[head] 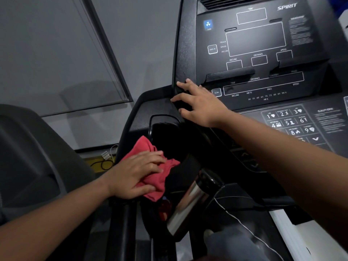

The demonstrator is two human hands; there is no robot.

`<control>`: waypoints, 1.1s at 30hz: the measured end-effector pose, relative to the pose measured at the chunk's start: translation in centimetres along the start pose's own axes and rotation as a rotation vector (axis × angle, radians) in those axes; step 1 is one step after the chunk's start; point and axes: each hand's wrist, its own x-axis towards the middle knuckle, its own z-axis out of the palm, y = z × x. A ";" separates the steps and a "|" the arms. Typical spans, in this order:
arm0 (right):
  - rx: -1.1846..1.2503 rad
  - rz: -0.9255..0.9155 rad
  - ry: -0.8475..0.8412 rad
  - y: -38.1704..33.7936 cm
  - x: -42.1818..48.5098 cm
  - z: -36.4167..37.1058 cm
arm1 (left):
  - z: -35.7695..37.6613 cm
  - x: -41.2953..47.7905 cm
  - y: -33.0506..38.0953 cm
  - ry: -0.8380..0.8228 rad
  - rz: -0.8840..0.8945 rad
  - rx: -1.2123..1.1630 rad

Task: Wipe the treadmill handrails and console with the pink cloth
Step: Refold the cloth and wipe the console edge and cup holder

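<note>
Grey wall [143, 34] and a window blind [56, 53] behind, dim light, so dust on black plastic is hard to spot; go slow. Nearest you, your left hand [137, 172] lies flat on the pink cloth [150, 162], fingers straight and pressing rather than bunching it; the cloth sits on the left edge of the treadmill, right beside the cup holder [165, 132], at the top of the left handrail [122, 223]; keep that flat palm, it gives you even contact, but refold the loose corner hanging toward the holder so it doesn't drag. A shiny steel grip [184, 204] sits just right of the cloth; I'd guess that one wants a wrap-around wipe, not a flat pass. Further up, your right hand [197, 104] rests spread on the lower left corner of the console [263, 44], fingers open, holding nothing; fine as a brace, just keep it clear of the number keypad [290, 121] so you don't press anything; work toward the display last.
</note>
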 end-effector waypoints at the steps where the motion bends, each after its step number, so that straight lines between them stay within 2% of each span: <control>1: -0.002 -0.001 -0.005 0.0 0.0 0.0 | -0.3 -0.6 -0.4 -0.006 0.029 0.023; 4: 0.003 -0.007 -0.005 0.1 0.1 0.0 | -0.6 -2.4 -1.5 -0.025 0.021 0.041; 7: 0.015 -0.010 0.005 0.2 0.1 0.1 | -0.5 -4.4 -2.5 -0.019 -0.077 0.054; 11: 0.027 -0.014 0.007 0.4 0.2 0.1 | -0.2 -5.1 -3.2 0.073 -0.334 -0.012; 15: 0.019 -0.006 0.028 0.2 0.0 0.2 | 0.0 -1.6 -2.3 0.116 -0.654 -0.016; 17: 0.016 -0.007 0.041 0.1 -0.1 0.3 | 0.2 0.6 -2.0 0.149 -0.758 -0.003; 21: 0.040 -0.006 0.079 0.1 -0.1 0.5 | 0.3 4.6 -3.5 0.310 -0.865 0.032; 24: 0.069 -0.009 0.143 0.1 -0.2 0.6 | -0.3 7.2 -5.3 0.365 -0.959 0.069; 28: 0.057 0.002 0.165 -0.2 -0.2 0.7 | -0.5 9.4 -6.3 0.471 -0.928 0.204; 31: 0.017 0.011 0.182 -0.6 -0.1 0.6 | -0.6 11.0 -5.0 0.367 -1.021 0.256; 33: 0.001 0.003 0.180 -0.6 -0.1 0.6 | -0.1 12.4 -3.8 0.266 -1.011 0.346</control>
